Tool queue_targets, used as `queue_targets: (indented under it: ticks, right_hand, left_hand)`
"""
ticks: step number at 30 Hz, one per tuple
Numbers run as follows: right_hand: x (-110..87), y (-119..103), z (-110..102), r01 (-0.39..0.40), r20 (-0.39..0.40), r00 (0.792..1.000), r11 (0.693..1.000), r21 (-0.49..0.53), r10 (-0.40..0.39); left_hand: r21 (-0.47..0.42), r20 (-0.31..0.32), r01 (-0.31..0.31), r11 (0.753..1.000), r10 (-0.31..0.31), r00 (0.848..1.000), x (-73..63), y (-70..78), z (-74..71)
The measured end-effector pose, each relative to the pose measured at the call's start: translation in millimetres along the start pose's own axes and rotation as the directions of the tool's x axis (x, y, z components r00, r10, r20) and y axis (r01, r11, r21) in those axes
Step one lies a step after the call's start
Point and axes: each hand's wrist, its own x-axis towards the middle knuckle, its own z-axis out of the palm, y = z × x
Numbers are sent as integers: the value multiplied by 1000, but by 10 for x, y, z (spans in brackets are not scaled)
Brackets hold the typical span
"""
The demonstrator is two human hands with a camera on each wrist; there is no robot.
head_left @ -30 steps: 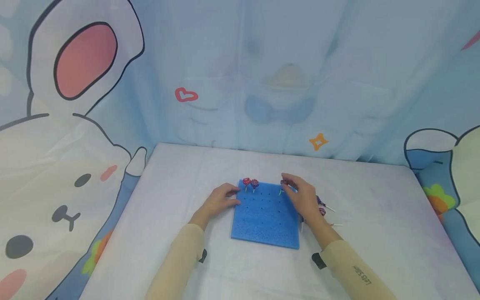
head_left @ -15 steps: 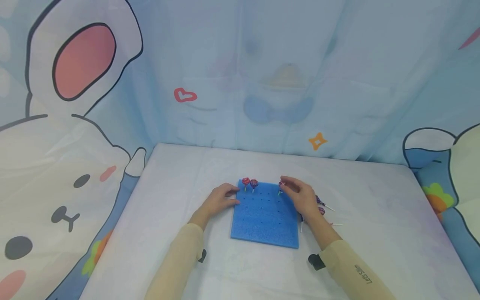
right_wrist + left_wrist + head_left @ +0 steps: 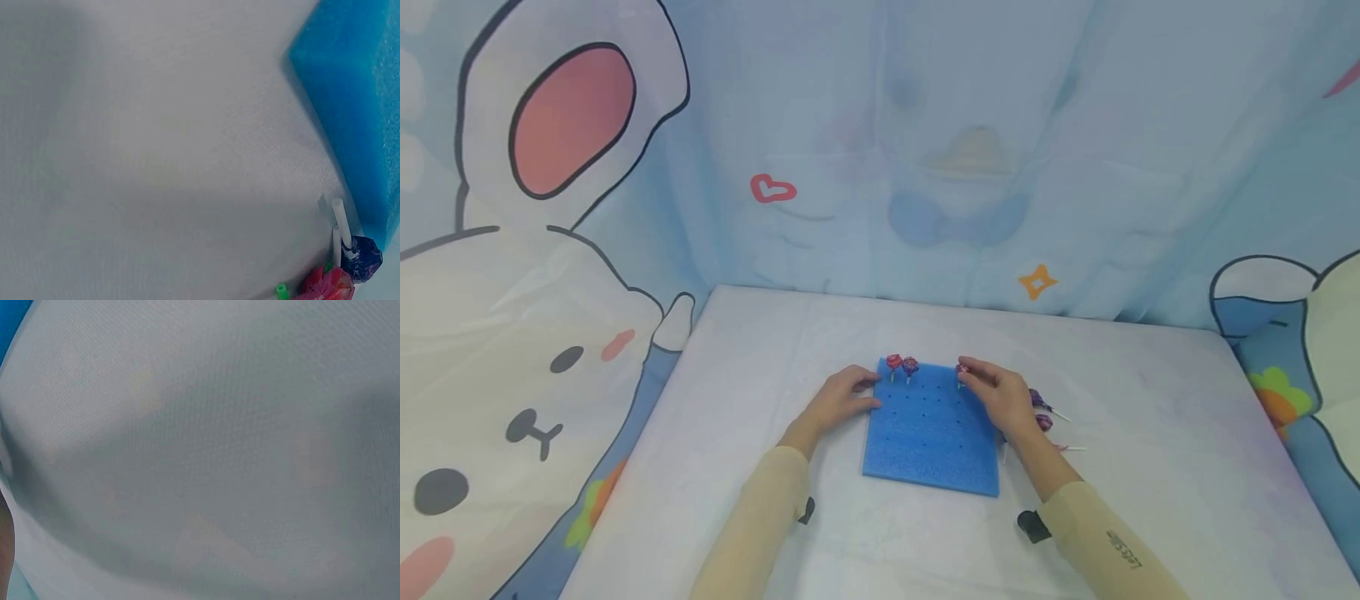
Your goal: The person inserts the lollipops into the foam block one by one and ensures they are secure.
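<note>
In the head view a blue foam board with small holes lies on the table. My right hand pinches a lollipop by its wrapped head, its stick pointing down at the board's far right part. My left hand rests against the board's left edge, fingers and thumb apart. Two lollipops stand upright at the far left corner: a red one and a purple one. Neither wrist view shows what the fingers touch.
Several loose lollipops lie right of the board, partly hidden by my right forearm, among them a purple one. The right wrist view shows a dark blue lollipop and a red one beside the board's side. A printed curtain hangs behind the table.
My right hand has moved slightly left and down with the lollipop, bringing it lower at the board's far right. My left hand has stayed at the edge.
</note>
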Motion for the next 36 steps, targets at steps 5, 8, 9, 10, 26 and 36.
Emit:
queue_targets:
  ticks: [5,8,9,10,26,36]
  right_hand:
    - [-5,13,8,-8,-19,1000,1000,8,9]
    - [-12,10,-9,-8,-23,1000,1000,3,8]
    - [-14,4,-18,-11,-23,1000,1000,9,11]
    - [-17,-3,-29,-12,-23,1000,1000,14,12]
    - [-52,-20,-231,-50,-13,999,998,33,50]
    - [-221,59,-475,-36,-50,998,999,-12,35]
  left_hand:
    - [-5,-2,-2,1000,2,1000,-10,26,-2]
    - [-1,-1,-3,1000,3,1000,-9,31,-4]
    - [0,1,0,1000,0,1000,-8,31,-4]
    - [0,3,4,1000,-4,1000,-7,32,-5]
    - [4,4,37,999,-37,999,-2,43,-1]
    - [17,7,40,999,-40,999,0,49,-5]
